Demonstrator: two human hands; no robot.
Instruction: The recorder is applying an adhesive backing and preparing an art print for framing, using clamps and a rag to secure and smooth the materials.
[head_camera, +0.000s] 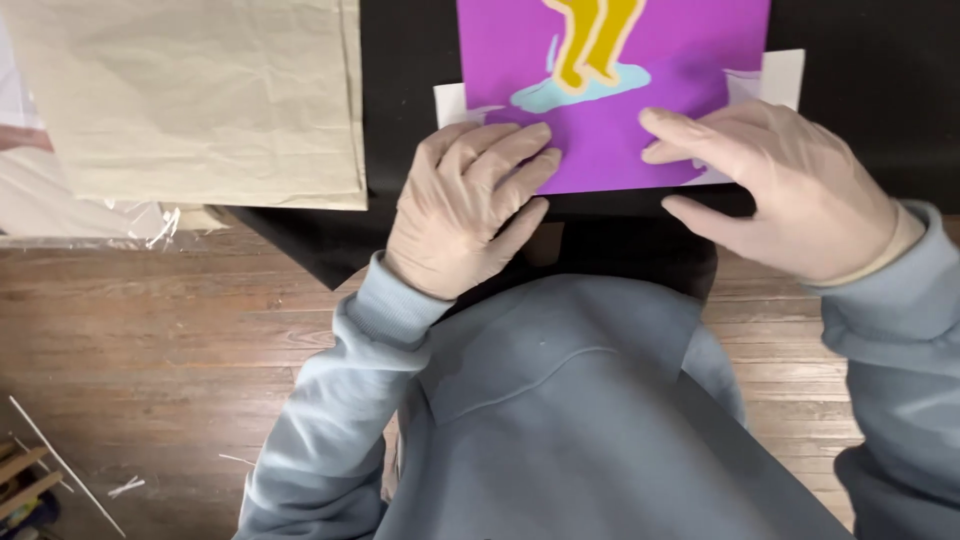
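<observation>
A purple printed sheet (610, 70) with a yellow and light-blue figure lies on a white sheet (785, 75) over a black table surface (400, 90). My left hand (465, 205), in a pale glove, lies flat with its fingers pressing the sheet's lower left corner. On the lower right edge rests my gloved right hand (790, 190), fingers spread on the purple, thumb along the table's near edge. Neither hand grips anything. The top of the sheet is cut off by the frame.
A folded beige cloth (200, 95) lies at the left, partly over the black table. Clear plastic wrap (120, 220) sits under its near edge. Below is a wooden floor (160, 340) with thin sticks (60, 460) at the lower left.
</observation>
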